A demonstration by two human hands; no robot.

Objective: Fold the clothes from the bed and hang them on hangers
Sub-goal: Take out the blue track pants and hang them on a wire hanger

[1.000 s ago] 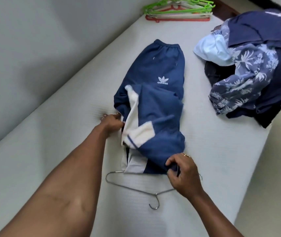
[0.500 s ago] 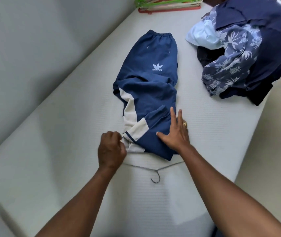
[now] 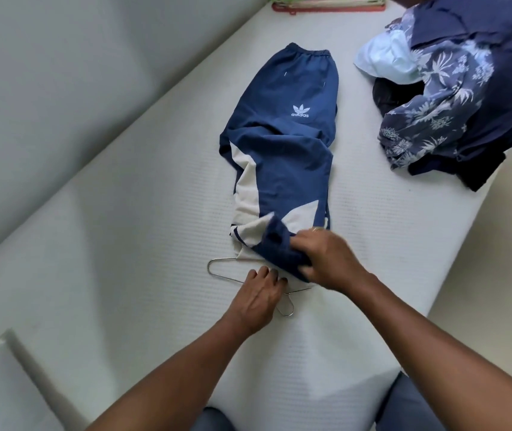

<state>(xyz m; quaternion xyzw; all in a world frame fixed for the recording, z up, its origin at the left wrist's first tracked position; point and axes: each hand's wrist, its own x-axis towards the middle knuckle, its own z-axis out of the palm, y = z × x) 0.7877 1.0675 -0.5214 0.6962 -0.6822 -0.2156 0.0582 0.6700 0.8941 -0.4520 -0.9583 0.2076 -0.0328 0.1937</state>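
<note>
The navy and cream track pants (image 3: pixel 282 126) are lying lengthwise along the middle of the white mattress (image 3: pixel 124 244), with the elastic waistband at the far end and the white trefoil logo facing up. Their legs are doubled back on themselves at the near end, showing cream panels.

At that near end the right hand (image 3: pixel 326 262) is clutching a bunched fold of navy leg fabric, its fingers curled round the cloth and a ring (image 3: pixel 315 229) showing on one finger. The hand is blurred, so the exact finger positions are hard to make out.

Just nearer than the pants' near edge, the left hand (image 3: pixel 257 298) is lying palm down with its fingers straight. It is pressing on the sloping wire of a metal hanger (image 3: pixel 217 272) and grasping nothing. The hanger is lying flat with its hook pointing away from the pants towards the person, and its far side is running under the cream hem. The cloth may be threaded through the hanger or may only be lying over it; the view does not settle it.

To the right of the pants, a heap of clothes (image 3: pixel 494 98) is sitting at the mattress edge. In it are a floral blue shirt (image 3: pixel 435 104), a pale blue garment (image 3: pixel 385 63) and dark pieces underneath. Beyond the waistband, a stack of green and red plastic hangers (image 3: pixel 326 4) is resting at the far end. To the left of the pants, a grey wall (image 3: pixel 46 88) is running alongside the mattress.
</note>
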